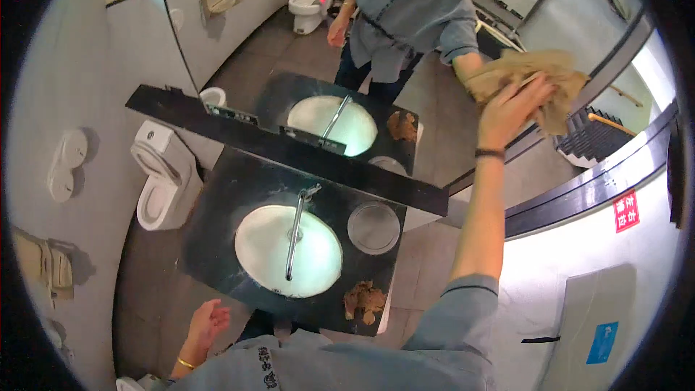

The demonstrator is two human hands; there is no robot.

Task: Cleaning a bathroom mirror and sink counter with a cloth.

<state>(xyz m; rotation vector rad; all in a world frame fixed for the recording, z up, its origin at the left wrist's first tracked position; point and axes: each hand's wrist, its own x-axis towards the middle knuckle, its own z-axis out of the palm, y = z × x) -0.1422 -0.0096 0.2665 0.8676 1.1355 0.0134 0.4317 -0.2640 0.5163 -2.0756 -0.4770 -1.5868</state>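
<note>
My right hand (513, 111), raised at the upper right, presses a crumpled tan cloth (529, 84) against the large wall mirror (434, 136). At the lower left, my left hand (209, 323) hangs empty with its fingers loosely curled, beside the dark countertop (217, 250). An oval white sink basin (266, 250) is set in that countertop, with a long chrome faucet (295, 239) reaching over it. A brown crumpled lump (365, 301), its material unclear, lies at the counter's near right corner. The mirror reflects the basin, the lump and my upper body.
A black ledge (282, 146) runs under the mirror. A round clear lid or dish (373, 228) sits right of the basin. A white toilet (163, 187) stands beyond the counter's left side. At the right are a red sign (627, 212) and a grey panel (592, 326).
</note>
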